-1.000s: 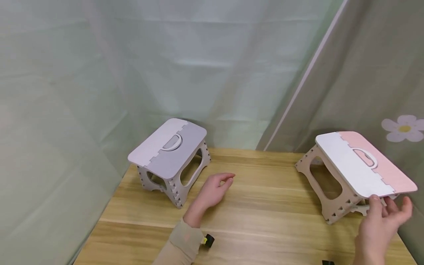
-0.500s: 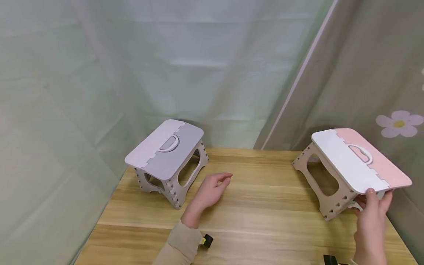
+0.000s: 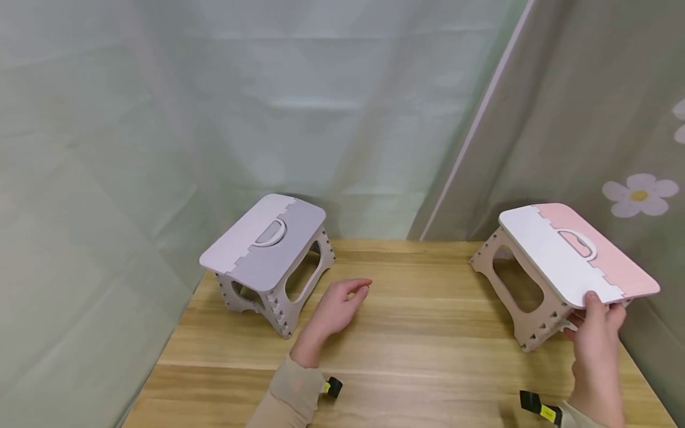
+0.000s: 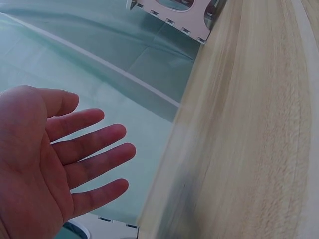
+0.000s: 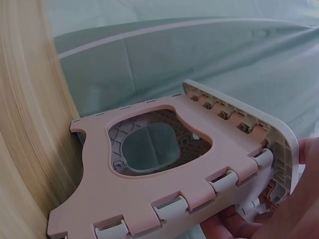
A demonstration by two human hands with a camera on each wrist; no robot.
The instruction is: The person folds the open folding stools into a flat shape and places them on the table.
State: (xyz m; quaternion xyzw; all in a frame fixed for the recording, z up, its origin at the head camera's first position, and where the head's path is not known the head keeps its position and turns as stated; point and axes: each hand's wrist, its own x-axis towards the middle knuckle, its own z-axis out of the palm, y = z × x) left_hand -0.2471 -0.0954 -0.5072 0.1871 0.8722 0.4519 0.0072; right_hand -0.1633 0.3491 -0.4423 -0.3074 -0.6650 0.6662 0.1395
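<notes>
One stool [image 3: 567, 261] is white and pink on top, and the other stool [image 3: 267, 261] is white and gray. The table [image 3: 417, 321] is yellowy brown with wood stripes. The greeny-gray curtain [image 3: 535, 142] has a white flower [image 3: 640, 195] with a yellow middle.

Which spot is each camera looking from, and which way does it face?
Head: on the head, facing forward and down at the table, grey stool and pink stool; left hand and right hand show.
Left wrist: on that wrist, facing the table and curtain; the left hand shows palm side.
Right wrist: on that wrist, facing the pink stool's side; part of the right hand shows.
Head and right wrist share the right hand gripping the pink stool.
</notes>
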